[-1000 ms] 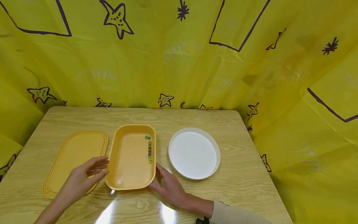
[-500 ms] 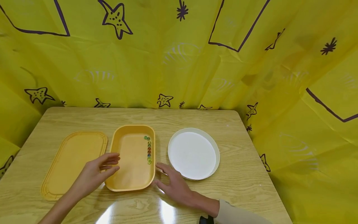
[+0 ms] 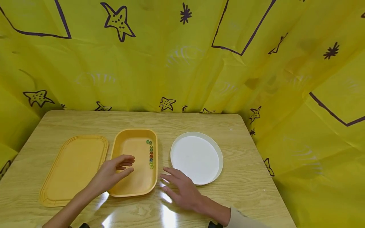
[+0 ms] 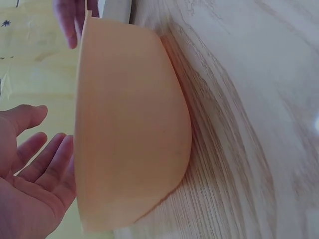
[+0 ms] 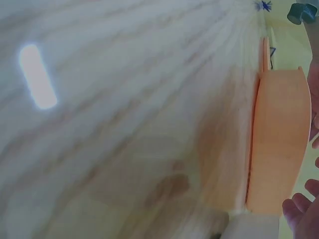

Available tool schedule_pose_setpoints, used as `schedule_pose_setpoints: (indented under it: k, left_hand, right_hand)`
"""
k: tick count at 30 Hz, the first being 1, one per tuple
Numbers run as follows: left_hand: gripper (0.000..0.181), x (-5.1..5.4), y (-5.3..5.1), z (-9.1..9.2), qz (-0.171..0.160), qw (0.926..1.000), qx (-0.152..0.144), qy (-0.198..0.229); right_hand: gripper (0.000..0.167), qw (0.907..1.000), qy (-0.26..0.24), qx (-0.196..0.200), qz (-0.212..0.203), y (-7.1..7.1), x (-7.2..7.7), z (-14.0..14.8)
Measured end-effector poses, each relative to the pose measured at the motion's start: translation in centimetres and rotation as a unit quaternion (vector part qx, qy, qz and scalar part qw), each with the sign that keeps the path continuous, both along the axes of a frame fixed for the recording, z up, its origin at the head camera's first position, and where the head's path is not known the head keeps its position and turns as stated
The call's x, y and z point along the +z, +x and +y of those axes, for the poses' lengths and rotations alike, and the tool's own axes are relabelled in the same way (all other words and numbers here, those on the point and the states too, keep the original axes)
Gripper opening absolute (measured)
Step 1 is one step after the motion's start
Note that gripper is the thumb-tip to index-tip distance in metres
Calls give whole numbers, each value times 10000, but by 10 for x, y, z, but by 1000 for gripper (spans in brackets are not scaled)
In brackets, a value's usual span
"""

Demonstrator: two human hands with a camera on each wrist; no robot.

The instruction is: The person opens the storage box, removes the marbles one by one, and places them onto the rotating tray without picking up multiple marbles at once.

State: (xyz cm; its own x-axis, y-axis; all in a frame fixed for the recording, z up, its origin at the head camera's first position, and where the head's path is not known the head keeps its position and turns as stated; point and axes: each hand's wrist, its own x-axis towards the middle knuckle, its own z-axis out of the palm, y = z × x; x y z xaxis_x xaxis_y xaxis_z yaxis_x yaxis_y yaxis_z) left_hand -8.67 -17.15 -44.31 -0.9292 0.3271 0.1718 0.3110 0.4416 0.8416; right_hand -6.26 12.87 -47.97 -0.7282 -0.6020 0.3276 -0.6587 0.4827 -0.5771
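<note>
An orange rectangular tub (image 3: 132, 183) stands on the table, with several coloured glass marbles (image 3: 151, 155) in a row along its right inner side. My left hand (image 3: 115, 172) hovers over the tub's left part, fingers relaxed and slightly bent, with nothing in them. In the left wrist view the tub's wall (image 4: 129, 119) is beside that hand. Just right of the tub, my right hand (image 3: 183, 190) is held over the table, fingers loosely spread and holding nothing. The right wrist view catches only some fingertips (image 5: 294, 209) near the tub's outer wall (image 5: 279, 139).
Left of the tub lies a flat orange lid (image 3: 75, 167). A round white tray (image 3: 196, 158) with a low rim sits to the right, close to my right hand. Behind the wooden table (image 3: 239, 190) hangs a yellow patterned curtain (image 3: 148, 69).
My left hand has moved right, from the tub's left rim to above its inside. The right hand has let go of the tub's right side and drawn a little away. The marbles look unmoved.
</note>
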Motion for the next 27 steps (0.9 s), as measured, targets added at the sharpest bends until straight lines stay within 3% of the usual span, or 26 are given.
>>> schedule_pose_setpoints:
  k: [10, 19, 27]
  left_hand:
    - [32, -9, -19, 17, 24, 9996, -233, -169]
    - [29, -12, -29, 30, 33, 9992, -297, -281]
    - [27, -20, -32, 39, -157, 9985, -403, -337]
  right_hand:
    - [38, 9968, 159, -409, 674, -11, 3, 24]
    - [43, 9832, 402, -671, 1647, -18, -1, 46]
    - [40, 9767, 582, -961, 1826, -19, -2, 70]
